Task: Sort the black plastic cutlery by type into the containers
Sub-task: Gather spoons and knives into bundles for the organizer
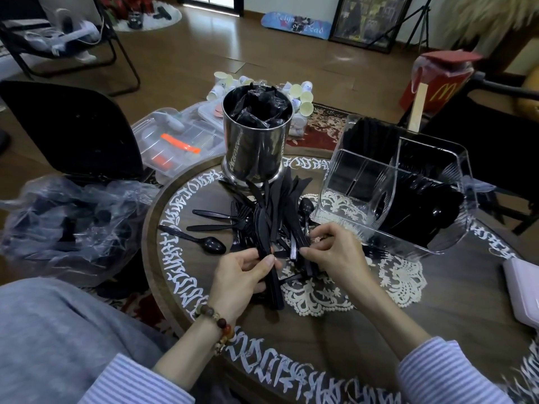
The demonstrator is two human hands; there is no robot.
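Gathering knives from the pile

The left hand (242, 272) grips a bunch of black knives (272, 275) over the round tabletop (437, 316). The right hand (329, 249) pinches one more piece from the cutlery pile (274, 211). I think it helps to line the handles up first, then carry the bunch to the clear box (344, 205) and slide it into one slot.

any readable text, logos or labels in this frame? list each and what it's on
"Reign of Dead", partly blurred: blue board on the floor.
Golden arches "M" logo: red paper bag.
White ornamental script on table rim: not legible.
Engraving on metal canister: too small to read.
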